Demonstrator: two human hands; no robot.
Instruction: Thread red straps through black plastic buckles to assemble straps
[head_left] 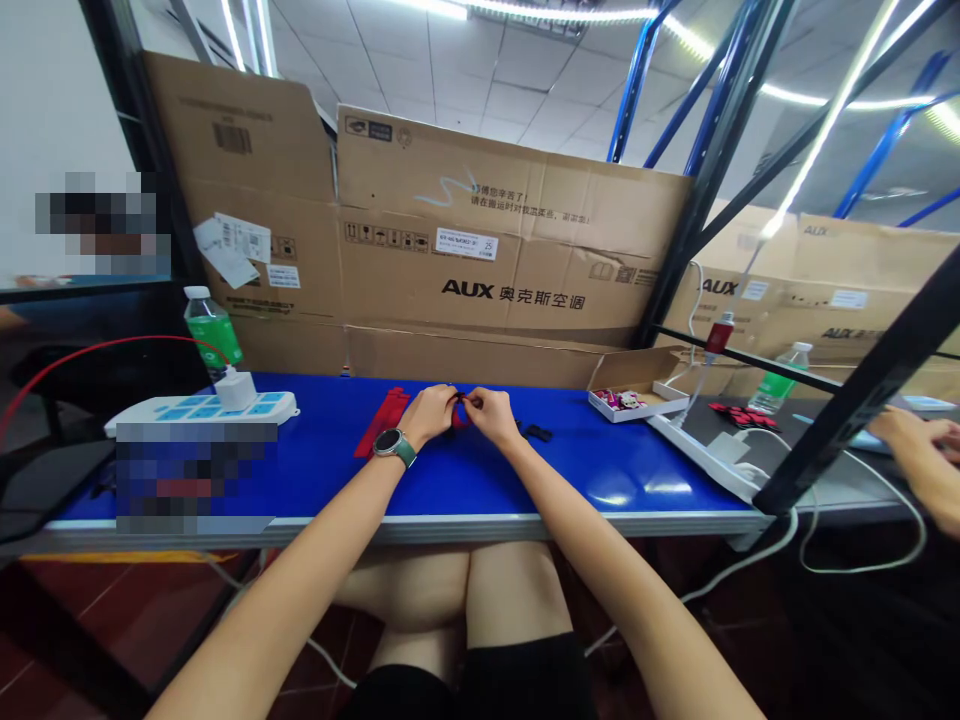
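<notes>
Over the blue tabletop (315,480), my left hand (433,412) and my right hand (490,414) meet, fingertips nearly touching. Both are closed in a pinch on a small dark piece (459,398), whose shape is too small to make out. A bit of red material shows below it, partly hidden by my left hand. Red strips (384,420) lie just left of my left hand, beside the wrist with the watch. Right of my right wrist lie small black pieces (538,432).
A white power strip (262,408) with a plugged-in adapter and a green-labelled bottle (214,330) stand at the left. An open box (626,400) of small parts is at the back right. Beyond a dark post (825,410), another person's hands (919,450) show.
</notes>
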